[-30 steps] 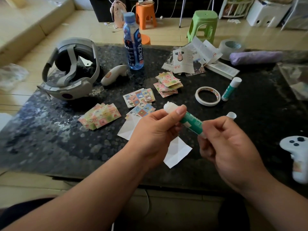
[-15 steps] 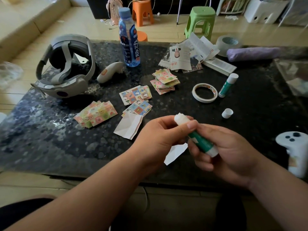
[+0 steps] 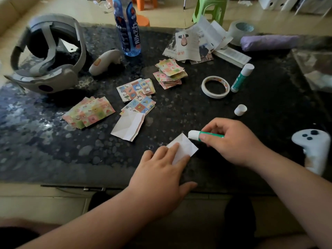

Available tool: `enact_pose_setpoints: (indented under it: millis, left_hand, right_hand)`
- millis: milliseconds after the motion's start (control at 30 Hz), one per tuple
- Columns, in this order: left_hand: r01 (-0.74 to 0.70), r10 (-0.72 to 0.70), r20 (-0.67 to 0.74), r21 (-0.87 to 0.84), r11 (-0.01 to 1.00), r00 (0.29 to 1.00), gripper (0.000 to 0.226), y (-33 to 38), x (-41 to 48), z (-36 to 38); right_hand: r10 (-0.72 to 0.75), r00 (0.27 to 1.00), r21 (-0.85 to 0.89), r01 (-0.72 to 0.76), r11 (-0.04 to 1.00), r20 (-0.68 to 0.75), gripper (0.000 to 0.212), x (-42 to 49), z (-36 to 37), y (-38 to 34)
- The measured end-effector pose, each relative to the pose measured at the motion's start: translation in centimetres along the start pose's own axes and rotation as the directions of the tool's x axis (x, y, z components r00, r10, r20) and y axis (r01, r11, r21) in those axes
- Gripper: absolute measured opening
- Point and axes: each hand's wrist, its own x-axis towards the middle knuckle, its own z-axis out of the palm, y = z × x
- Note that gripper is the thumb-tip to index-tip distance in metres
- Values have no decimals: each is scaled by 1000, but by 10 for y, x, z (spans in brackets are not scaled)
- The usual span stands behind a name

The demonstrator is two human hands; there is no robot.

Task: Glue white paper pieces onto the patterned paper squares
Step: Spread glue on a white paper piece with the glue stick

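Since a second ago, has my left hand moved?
Yes. The left hand let go of the glue stick and came down, away from the tape roll, onto the white paper piece.

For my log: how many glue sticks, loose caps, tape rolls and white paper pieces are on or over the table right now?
Glue sticks: 2
Loose caps: 1
Tape rolls: 2
White paper pieces: 2
Total: 7
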Motion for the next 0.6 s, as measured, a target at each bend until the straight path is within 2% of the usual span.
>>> enact_pose_setpoints:
  millis: [100, 367, 600]
  left_hand:
    - [-8, 7, 37, 20, 1000, 999, 73, 2, 2, -1]
    - [-13, 13, 54, 12, 1000, 998, 72, 2, 4, 0]
    - [-16, 17, 31, -8, 1000, 999, 73, -1, 4, 2]
  right_hand:
    - [-23, 1000, -102, 22, 995, -8, 6, -1, 8, -4]
    - [-47, 999, -199, 51, 979, 23, 8, 6, 18, -13]
    - [-92, 996, -211, 87, 973, -10, 10, 14, 16, -22]
